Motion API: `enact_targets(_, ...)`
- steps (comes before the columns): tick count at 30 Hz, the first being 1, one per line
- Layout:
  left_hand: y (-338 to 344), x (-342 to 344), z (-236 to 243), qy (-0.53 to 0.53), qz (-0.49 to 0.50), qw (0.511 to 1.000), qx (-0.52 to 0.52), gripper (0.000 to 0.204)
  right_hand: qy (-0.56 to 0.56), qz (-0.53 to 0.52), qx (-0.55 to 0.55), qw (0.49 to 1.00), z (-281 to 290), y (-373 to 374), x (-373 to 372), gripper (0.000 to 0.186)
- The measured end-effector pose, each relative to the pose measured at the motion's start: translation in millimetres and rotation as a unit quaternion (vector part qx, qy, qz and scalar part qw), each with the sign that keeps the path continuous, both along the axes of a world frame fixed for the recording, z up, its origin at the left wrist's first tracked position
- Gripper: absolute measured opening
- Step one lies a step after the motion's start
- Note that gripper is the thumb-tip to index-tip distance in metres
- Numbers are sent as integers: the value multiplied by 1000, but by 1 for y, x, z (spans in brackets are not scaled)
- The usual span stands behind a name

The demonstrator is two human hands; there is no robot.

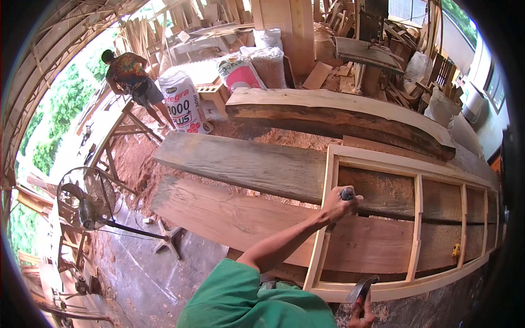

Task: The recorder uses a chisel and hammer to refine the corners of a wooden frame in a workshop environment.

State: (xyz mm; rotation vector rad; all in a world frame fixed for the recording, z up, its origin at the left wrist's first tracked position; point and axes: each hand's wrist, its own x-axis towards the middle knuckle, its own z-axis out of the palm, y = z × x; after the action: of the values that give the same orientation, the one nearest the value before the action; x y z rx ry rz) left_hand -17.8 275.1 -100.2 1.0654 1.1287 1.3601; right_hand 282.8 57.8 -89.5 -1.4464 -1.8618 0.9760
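Observation:
My left hand is closed around the dark handle of a chisel, held upright over the left end rail of a pale wooden frame. Its lower end points down to the rail, though I cannot tell whether it touches. Low in the view, my right hand grips a hammer near the front rail, its dark head raised. The frame has several crosspieces and lies over two wide planks, a grey weathered one and a reddish-brown one.
A yellow tape measure sits inside the frame's right part. Behind it lies a thick live-edge slab. A pedestal fan stands at left, its base on the floor. A person stands beyond, near filled sacks.

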Motion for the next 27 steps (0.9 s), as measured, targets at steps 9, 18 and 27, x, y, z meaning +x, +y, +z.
enact_targets(9, -8, 0, 6, -5, -8, 1000, -4, 37, -33, 12, 30, 999, 3, 3, -4, 47)
enact_targets(18, -17, 2, 3, -12, -2, 1000, 0, 36, -48, -45, 10, 998, -21, -11, 7, 61)
enact_targets(27, -5, -23, 21, -53, 52, 997, 24, 31, -10, -54, -140, 989, 21, 2, -15, 55)
